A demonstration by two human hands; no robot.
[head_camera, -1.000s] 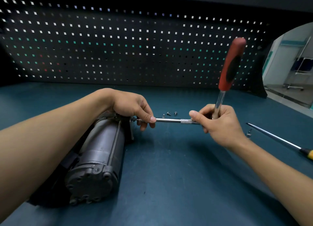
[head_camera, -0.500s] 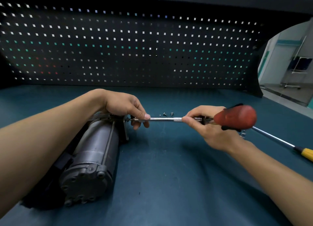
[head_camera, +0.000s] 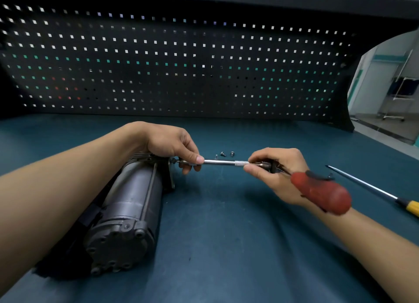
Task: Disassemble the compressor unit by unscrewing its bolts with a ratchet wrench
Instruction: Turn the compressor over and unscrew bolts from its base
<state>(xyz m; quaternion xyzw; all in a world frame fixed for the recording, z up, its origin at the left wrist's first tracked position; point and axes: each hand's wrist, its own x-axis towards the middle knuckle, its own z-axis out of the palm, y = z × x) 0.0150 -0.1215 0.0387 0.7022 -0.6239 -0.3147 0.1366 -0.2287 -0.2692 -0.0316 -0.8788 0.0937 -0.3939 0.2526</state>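
Note:
The dark grey compressor unit lies on its side on the blue-green bench, its far end under my left forearm. A ratchet wrench with a red and black handle carries a steel extension bar that reaches left to a bolt at the compressor's far end. My left hand rests on the compressor and pinches the bar near the bolt. My right hand grips the ratchet head and the bar's knurled end. The handle points toward me, down and right.
Three small loose bolts lie on the bench just behind the bar. A long screwdriver with a yellow handle lies at the right. A black pegboard closes the back of the bench.
The red handle has swung from upright, over to the right, and down toward me. My left hand stays on the bar and compressor.

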